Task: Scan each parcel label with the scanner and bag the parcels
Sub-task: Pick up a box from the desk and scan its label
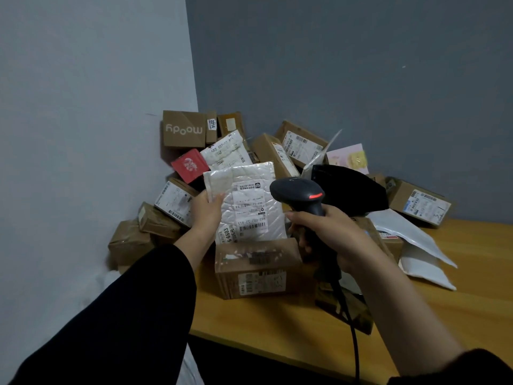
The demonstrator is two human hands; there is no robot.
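Observation:
My left hand [206,211] holds a white bubble mailer [247,201] upright by its left edge, label and barcode facing me. My right hand [324,232] grips the handle of a black corded scanner [298,191], whose head sits just right of the mailer with a red light lit on it. The mailer stands behind a brown cardboard box [258,268] near the front of the pile. Cardboard boxes and mailers are heaped in the wall corner on the wooden table [277,329].
A "moody" box [183,130] and a red packet [190,165] lie at the back left. A black bag [352,190] lies behind the scanner, white poly mailers [416,245] at the right. The scanner cable [352,329] hangs over the table's front edge.

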